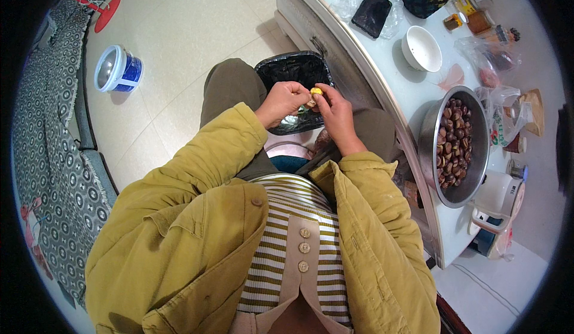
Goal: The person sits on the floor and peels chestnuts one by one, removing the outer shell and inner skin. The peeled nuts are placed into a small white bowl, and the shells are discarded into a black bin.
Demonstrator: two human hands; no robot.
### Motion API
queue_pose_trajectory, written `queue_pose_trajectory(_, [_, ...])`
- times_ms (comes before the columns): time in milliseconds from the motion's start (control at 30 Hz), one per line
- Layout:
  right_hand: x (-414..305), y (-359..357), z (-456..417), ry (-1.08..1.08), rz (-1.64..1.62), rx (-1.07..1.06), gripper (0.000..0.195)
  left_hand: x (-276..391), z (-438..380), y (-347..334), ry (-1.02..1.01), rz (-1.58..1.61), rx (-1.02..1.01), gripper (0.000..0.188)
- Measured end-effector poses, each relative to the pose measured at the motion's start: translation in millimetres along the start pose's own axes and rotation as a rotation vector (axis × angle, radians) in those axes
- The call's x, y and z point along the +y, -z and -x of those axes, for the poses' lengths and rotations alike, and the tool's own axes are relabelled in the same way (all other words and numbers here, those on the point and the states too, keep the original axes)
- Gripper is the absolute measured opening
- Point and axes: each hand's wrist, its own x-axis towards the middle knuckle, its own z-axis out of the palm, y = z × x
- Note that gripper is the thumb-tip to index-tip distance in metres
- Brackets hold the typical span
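A partly peeled chestnut (316,91), with yellow flesh showing, is between the thumb and fingers of my right hand (336,114). My left hand (283,103) meets it from the left, thumb and forefinger pinched at its brown shell (310,102); the fingertips partly hide this contact. Both hands are over a bin lined with a black plastic bag (287,67), which stands between my knees and has some pale scraps inside. To my right, a steel basin (428,154) on the table holds many brown chestnuts (455,141).
A white bowl (421,49), a black tray (372,13), plastic bags (502,109), jars (480,22) and a white electric appliance (497,195) crowd the table (390,92). A blue-and-white bucket (128,71) sits on the tiled floor, near a patterned sofa cover (49,123).
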Motion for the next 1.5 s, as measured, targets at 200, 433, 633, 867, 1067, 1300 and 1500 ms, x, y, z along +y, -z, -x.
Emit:
queue_pose_trajectory(200, [2.1, -0.9, 1.3, -0.114, -0.239, -0.077, 0.021, 2.3, 0.5, -0.7, -0.018, -0.106, 0.008, 0.010])
queue_pose_trajectory(433, [7.7, 3.2, -5.0, -0.332, -0.666, -0.117, 0.023, 2.0, 0.6, -7.4, -0.130, -0.090, -0.021, 0.012])
queue_pose_trajectory(633, [2.9, 1.6, -4.8, -0.232, -0.472, -0.087, 0.021, 4.5, 3.0, -3.5, -0.049, -0.029, 0.000, 0.018])
queue_pose_trajectory(867, [-1.9, 0.3, -0.3, -0.113, -0.184, -0.051, 0.019, 5.2, 2.8, -0.2, -0.037, -0.040, -0.003, 0.017])
queue_pose_trajectory(1067, [-3.9, 1.2, 1.8, 0.004, 0.002, -0.044, 0.020, 3.2, 2.6, 0.3, -0.025, -0.023, -0.011, 0.014])
queue_pose_trajectory(1300, [-0.9, -0.4, 2.2, -0.076, -0.119, -0.082, 0.022, -5.2, -3.2, 0.2, -0.085, -0.087, 0.041, 0.010])
queue_pose_trajectory(1500, [2.7, -3.3, -1.7, -0.188, -0.505, -0.064, 0.021, -11.7, -8.2, -1.5, -0.224, -0.161, 0.094, 0.007])
